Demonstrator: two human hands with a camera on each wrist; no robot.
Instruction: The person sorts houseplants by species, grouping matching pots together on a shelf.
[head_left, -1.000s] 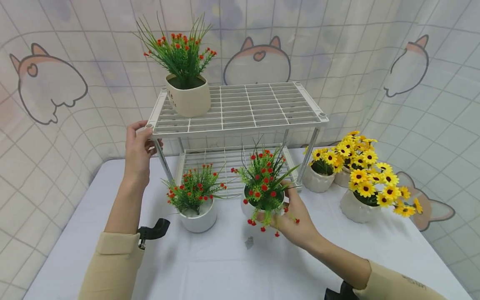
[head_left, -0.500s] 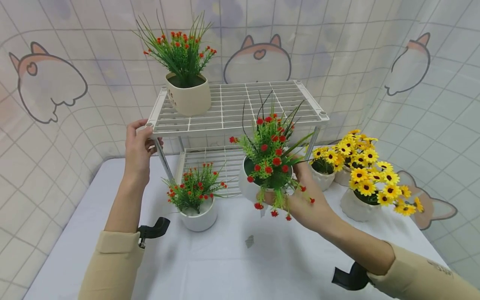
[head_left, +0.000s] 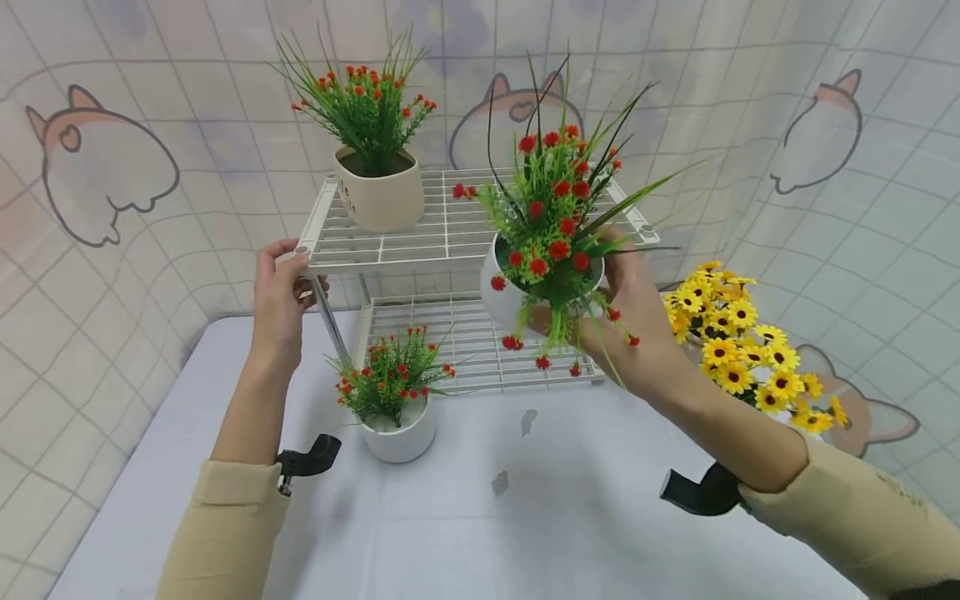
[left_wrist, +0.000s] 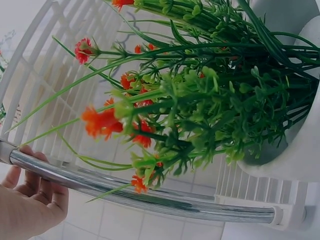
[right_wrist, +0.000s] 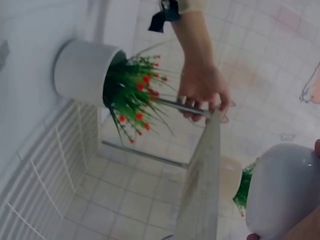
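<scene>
My right hand (head_left: 609,321) grips a white pot (head_left: 504,298) of green sprigs with red flowers and holds it in the air, in front of the top shelf of a white two-tier wire rack (head_left: 465,217). In the right wrist view the same pot (right_wrist: 285,195) fills the lower right. My left hand (head_left: 288,279) curls round the rack's front-left chrome leg (left_wrist: 150,196) just under the top corner, and its fingers (left_wrist: 37,192) wrap the tube. A beige pot (head_left: 380,198) with a similar red-flowered plant stands at the left of the top shelf.
A small white pot of red flowers (head_left: 397,433) stands on the white table (head_left: 525,517) by the rack's left leg. Pots of yellow flowers (head_left: 723,342) cluster at the right, partly behind my right arm. The lower shelf (head_left: 450,342) holds nothing. A tiled curtain closes the back.
My right hand has lifted the white pot with red flowers from the table up to the height of the top shelf. My left hand has stayed on the rack's leg.
</scene>
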